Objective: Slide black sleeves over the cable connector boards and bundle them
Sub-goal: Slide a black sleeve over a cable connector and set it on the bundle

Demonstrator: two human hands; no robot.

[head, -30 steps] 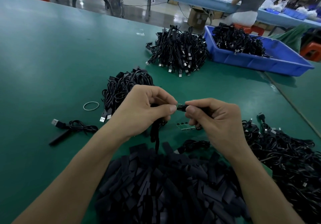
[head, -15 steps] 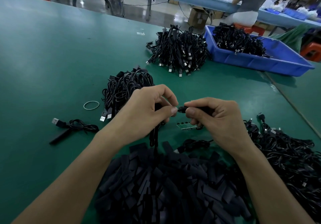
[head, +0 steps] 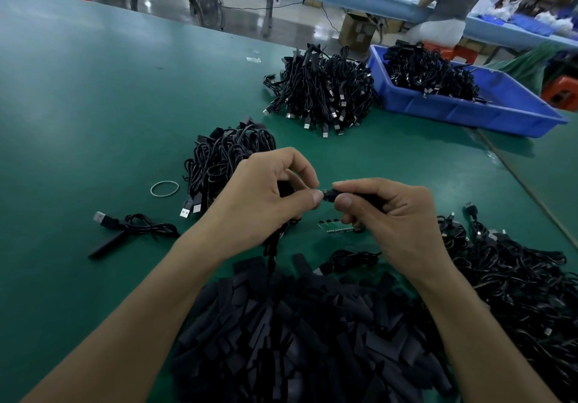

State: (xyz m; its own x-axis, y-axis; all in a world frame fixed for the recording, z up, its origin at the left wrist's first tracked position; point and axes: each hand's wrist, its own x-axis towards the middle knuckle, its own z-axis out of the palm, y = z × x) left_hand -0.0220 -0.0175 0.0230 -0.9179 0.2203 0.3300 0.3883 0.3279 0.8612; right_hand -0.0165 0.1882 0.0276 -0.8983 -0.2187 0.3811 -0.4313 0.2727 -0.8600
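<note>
My left hand [head: 266, 199] pinches a black cable whose cord [head: 270, 252] hangs down toward the table. My right hand [head: 391, 215] grips a black sleeve [head: 369, 198] at the fingertips. Between the two thumbs only the tip of the connector board [head: 327, 194] shows; the two hands nearly touch. A large heap of loose black sleeves [head: 312, 333] lies right in front of me. A bare green connector board [head: 341, 229] rests on the mat under my right hand.
Unsleeved cables [head: 516, 283] are piled at right. A bundle of cables [head: 225, 158] sits behind my left hand, a bigger pile [head: 322, 89] farther back, a blue bin [head: 469, 111] with cables at back right. A rubber band [head: 164, 189] and one sleeved cable [head: 131, 227] lie left.
The hands have closed together and the exposed length of the connector board between the fingertips has shrunk as the sleeve moved left over it.
</note>
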